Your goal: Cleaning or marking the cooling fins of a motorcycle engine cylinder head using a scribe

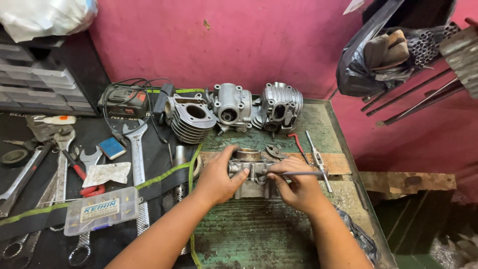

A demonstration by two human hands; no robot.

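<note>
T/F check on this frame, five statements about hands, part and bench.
1. The left hand grips the metal part. True.
2. The right hand holds a red screwdriver. False: it holds a thin grey metal tool.
3. Three finned engine parts stand along the pink wall. True: cylinder and two heads.
4. The wrenches lie right of the hands. False: the wrenches lie left, on the black mat.
5. The clear parts box stands open. False: its lid is shut.
</note>
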